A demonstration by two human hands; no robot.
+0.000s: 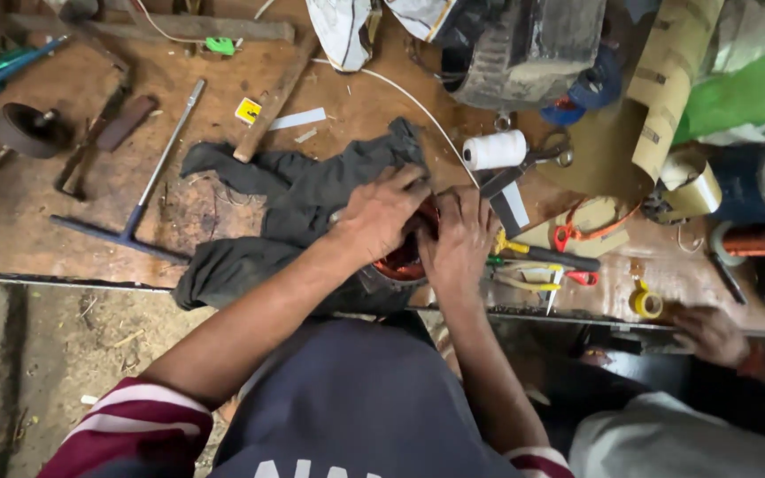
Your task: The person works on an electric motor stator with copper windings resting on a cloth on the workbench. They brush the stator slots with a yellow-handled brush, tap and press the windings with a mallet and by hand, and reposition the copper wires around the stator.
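Observation:
Both my hands rest on a round motor part with reddish copper windings [409, 258] at the front edge of a wooden workbench [37, 221]. My left hand [381, 215] presses over its left side, fingers curled on the top. My right hand [459, 241] covers its right side, fingers tucked onto the windings. A dark grey cloth [289, 190] lies crumpled under and behind the part. Most of the part is hidden by my hands.
A white thread spool [494, 150], scissors [577, 235], yellow-handled pliers [533, 255] and yellow tape [645, 303] lie to the right. A T-shaped wrench [148, 190] lies left. A large motor housing [524, 49] stands behind. Another person's hand [710, 334] rests at the right edge.

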